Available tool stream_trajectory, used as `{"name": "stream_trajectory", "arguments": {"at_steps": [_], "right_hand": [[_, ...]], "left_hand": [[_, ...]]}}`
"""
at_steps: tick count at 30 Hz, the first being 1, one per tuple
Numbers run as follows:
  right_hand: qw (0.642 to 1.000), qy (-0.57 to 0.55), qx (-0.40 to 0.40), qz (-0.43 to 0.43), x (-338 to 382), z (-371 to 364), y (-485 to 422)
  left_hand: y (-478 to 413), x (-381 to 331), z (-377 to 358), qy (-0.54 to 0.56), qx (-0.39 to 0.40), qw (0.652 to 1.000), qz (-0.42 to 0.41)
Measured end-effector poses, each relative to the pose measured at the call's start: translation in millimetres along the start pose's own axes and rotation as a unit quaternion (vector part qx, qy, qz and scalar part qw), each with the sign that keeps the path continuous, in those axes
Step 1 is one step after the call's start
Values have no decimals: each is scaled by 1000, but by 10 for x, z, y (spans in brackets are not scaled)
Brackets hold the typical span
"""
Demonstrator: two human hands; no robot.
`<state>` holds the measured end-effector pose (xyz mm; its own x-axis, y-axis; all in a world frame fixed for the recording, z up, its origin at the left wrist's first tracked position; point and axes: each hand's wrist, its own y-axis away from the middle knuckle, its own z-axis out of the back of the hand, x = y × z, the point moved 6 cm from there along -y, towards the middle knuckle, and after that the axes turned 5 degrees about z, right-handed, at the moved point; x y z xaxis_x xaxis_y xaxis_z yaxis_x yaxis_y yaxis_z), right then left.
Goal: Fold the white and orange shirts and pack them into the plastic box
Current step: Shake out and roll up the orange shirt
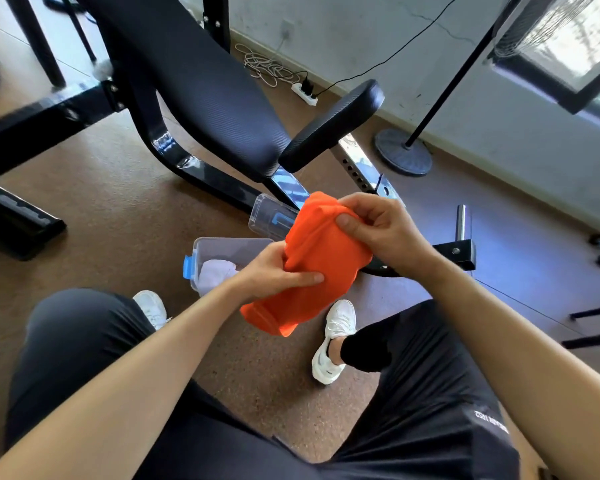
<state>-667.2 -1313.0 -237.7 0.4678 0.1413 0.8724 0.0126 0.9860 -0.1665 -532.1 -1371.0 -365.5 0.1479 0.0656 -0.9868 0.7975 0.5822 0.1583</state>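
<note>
Left hand [278, 273] and right hand [378, 233] both grip a rolled orange shirt [321, 261] in the air. Below it, the plastic box [222, 240] on the floor holds the white shirt [217, 273]. If either grip slackens, the bundle could unroll or miss the box.

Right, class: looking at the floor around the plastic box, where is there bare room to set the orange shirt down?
Bare floor lies left of the box, out to the bench foot, and nearer, between the left shoe and right shoe. Behind the box it is crowded with the lid and bench frame.
</note>
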Motion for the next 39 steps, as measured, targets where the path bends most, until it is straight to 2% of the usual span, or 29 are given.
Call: {"name": "stream_trajectory", "arguments": {"at_steps": [4,10,14,18,21,24,31,34,37,39], "right_hand": [[998,-24,-45,-28,7,280,9],[973,9,-213,-92,-271,723,173],[952,30,-256,-162,-627,816,295],[930,49,-285,-225,-951,882,400],[924,83,-271,-258,-1192,873,454],[927,94,-238,-273,-1351,750,443],[953,111,-85,-268,-1425,235,144],[965,70,-48,-250,-1315,49,18],[966,-46,-24,-252,-1043,-111,67],[971,-92,17,-218,-832,-234,183]], "left_hand": [[16,26,-79,-5,32,999,13],[37,14,-12,-57,43,997,-8],[55,24,17,-81,47,995,-21],[122,-61,38,-12,47,998,-36],[201,-159,29,8,63,996,-56],[258,-208,-15,-19,93,993,-65],[311,-279,-37,-57,93,991,-79],[288,-273,35,-42,62,992,-97],[258,-242,133,-53,27,992,-111],[238,-220,183,-47,10,992,-114]]}}
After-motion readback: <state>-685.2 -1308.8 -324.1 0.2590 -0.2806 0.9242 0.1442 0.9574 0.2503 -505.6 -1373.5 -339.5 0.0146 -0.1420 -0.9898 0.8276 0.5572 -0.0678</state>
